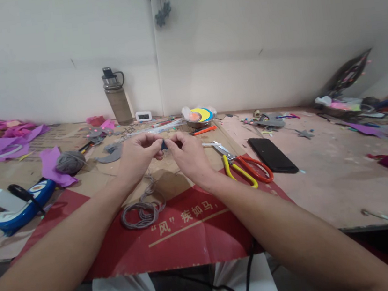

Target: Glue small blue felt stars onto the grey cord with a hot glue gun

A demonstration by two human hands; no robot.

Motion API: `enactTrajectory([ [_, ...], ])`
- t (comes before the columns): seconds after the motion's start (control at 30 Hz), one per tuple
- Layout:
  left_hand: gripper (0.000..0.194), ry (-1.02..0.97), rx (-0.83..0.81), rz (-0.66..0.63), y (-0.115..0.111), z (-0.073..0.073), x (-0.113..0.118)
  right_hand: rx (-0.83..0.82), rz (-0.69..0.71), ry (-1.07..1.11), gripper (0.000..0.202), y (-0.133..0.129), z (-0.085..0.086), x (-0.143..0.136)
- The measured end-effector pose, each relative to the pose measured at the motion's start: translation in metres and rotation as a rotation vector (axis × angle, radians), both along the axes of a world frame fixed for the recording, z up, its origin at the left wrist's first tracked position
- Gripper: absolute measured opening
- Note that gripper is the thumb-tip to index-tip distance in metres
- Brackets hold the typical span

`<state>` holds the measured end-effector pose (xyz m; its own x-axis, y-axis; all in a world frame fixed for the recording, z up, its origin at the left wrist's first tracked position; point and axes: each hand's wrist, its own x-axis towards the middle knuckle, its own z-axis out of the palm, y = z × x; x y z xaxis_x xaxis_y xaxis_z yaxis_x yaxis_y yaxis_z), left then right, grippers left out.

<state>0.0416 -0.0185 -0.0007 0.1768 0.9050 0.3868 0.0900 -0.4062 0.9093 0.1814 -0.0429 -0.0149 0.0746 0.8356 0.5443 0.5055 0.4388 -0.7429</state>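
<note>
My left hand [141, 153] and my right hand [187, 155] meet above the middle of the work surface. Both are closed, thumbs and fingertips pinching a small dark blue piece [163, 144] between them; its kind is too small to make out. Grey yarn [142, 214] lies in loose loops on the red printed cardboard [191, 240] below, and a strand rises toward my left hand. To the right of my right hand rest scissors [240, 162] with one red and one yellow handle. A ball of grey yarn [70, 162] sits to the left, on purple material.
A black phone [273, 154] lies right of the scissors. At the back stand a water bottle [117, 98], a small white digital clock [143, 116] and a metal bowl [199, 118]. A blue and white tool [26, 204] and purple scraps [6, 147] are at left.
</note>
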Motion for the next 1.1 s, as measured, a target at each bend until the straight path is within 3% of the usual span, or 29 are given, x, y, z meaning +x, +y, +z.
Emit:
enactTrajectory([
  [0.37, 0.015, -0.114, -0.057, -0.002, 0.0060, -0.0074, 0.0003, -0.013, 0.023, -0.006, 0.020, -0.0004, 0.0010, -0.0011],
  [0.7, 0.011, -0.093, -0.038, -0.032, 0.0068, -0.0070, 0.0018, -0.012, -0.014, -0.013, 0.021, -0.0010, 0.0018, -0.0016],
  [1.1, 0.014, -0.159, -0.193, -0.129, 0.0035, -0.0009, 0.0017, 0.028, 0.008, 0.003, 0.020, 0.0010, -0.0012, 0.0001],
])
